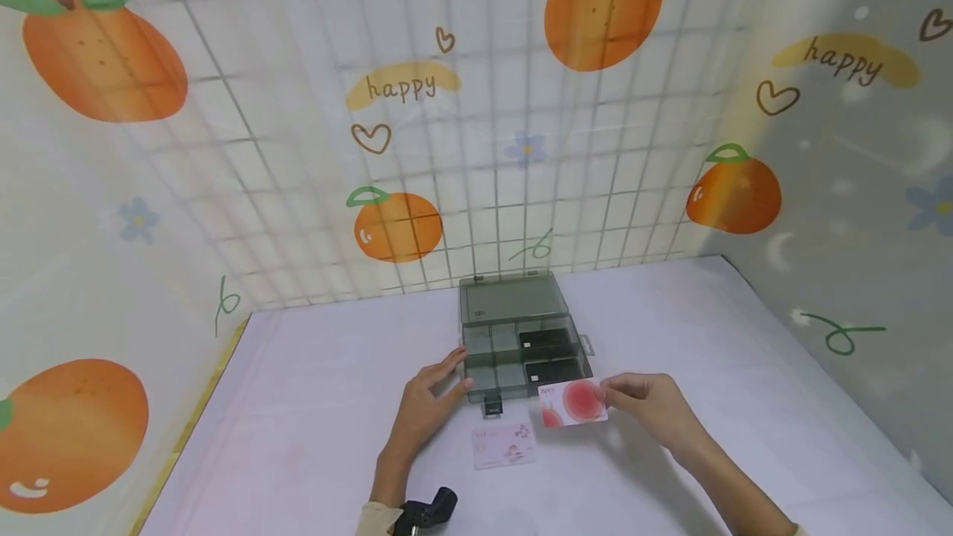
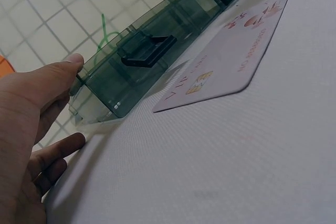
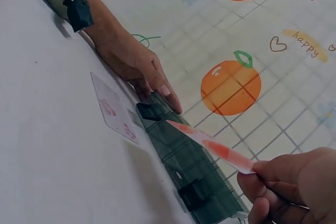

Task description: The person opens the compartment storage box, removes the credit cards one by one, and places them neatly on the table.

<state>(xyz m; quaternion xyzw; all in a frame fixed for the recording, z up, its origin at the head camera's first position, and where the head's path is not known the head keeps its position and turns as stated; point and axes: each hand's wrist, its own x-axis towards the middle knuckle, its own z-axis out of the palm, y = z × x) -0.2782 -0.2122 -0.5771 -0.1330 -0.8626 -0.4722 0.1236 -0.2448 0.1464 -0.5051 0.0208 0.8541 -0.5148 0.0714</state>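
The red card is lifted off the desk, by the near right corner of the box. Its long axis runs roughly left to right in the head view, the free short end pointing left and the held end right. Its printed face is turned up: white, with a large soft-edged red disc towards the right, a smaller red patch at the near left corner and small lettering at the far left. The right hand pinches the right end between thumb and fingers.

Nearer the person, a pale pink card lies flat, long axis also left to right. The box is translucent grey-green and divided, its lid open at the back, two black pieces in its right-hand compartments. The left hand touches its left side, thumb and fingers spread.
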